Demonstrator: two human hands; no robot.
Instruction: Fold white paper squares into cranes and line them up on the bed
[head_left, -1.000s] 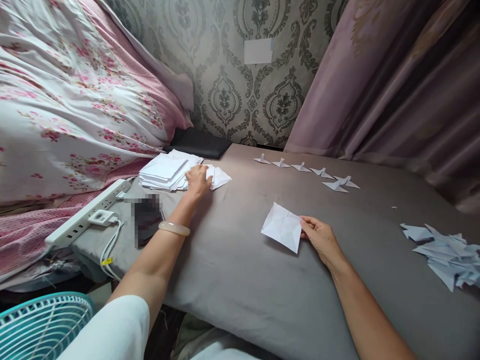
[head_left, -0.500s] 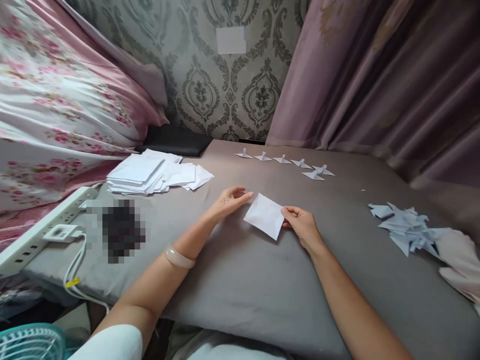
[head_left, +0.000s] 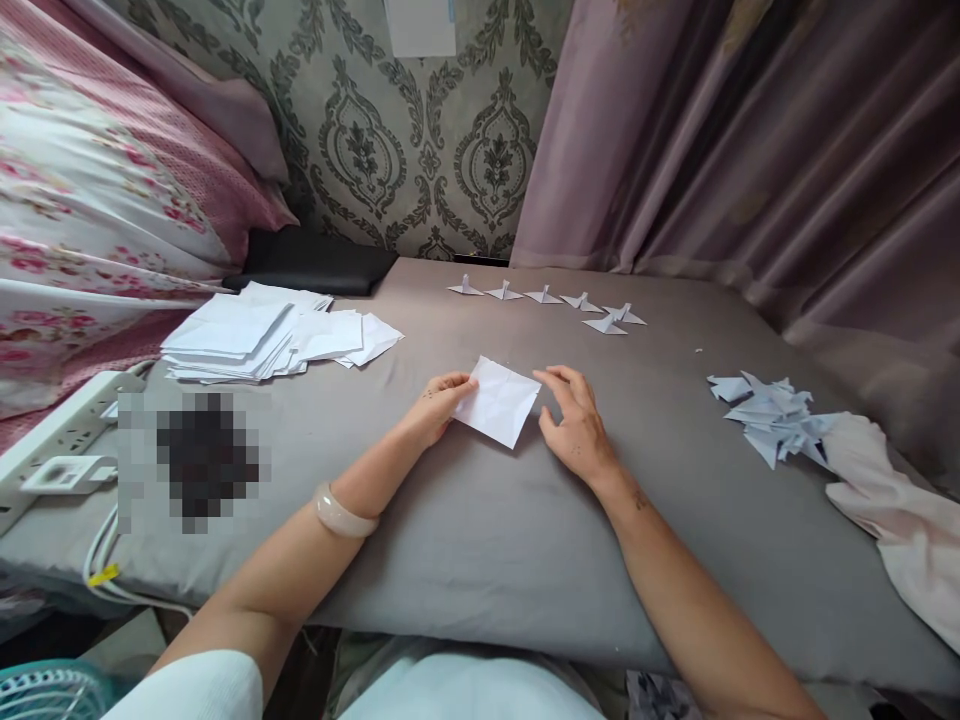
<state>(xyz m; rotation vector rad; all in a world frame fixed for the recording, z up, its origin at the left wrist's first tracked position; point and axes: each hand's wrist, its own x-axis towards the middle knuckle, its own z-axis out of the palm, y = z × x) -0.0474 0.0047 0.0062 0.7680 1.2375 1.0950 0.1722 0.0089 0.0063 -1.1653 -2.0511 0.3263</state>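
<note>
A white square of paper (head_left: 498, 402) is held up over the grey cloth surface, tilted, with faint creases on it. My left hand (head_left: 442, 403) pinches its left edge between thumb and fingers. Just off the right corner is my right hand (head_left: 574, 420), its thumb and fingers apart and nothing in them. Farther back, several folded paper cranes (head_left: 541, 294) stand in a row. A heap of folded paper pieces (head_left: 776, 415) lies to the right.
Stacked white paper sheets (head_left: 229, 330) lie at the left, before a black flat case (head_left: 315, 262). A power strip (head_left: 67, 430) with cables runs along the left edge, beside a pixelated dark patch. Pale pink cloth (head_left: 885, 500) lies at the right. A teal fan (head_left: 52, 692) is at lower left.
My left hand has taken hold of the paper's left side, and my right hand has let go of its right corner. The view has shifted slightly downward and to the right.
</note>
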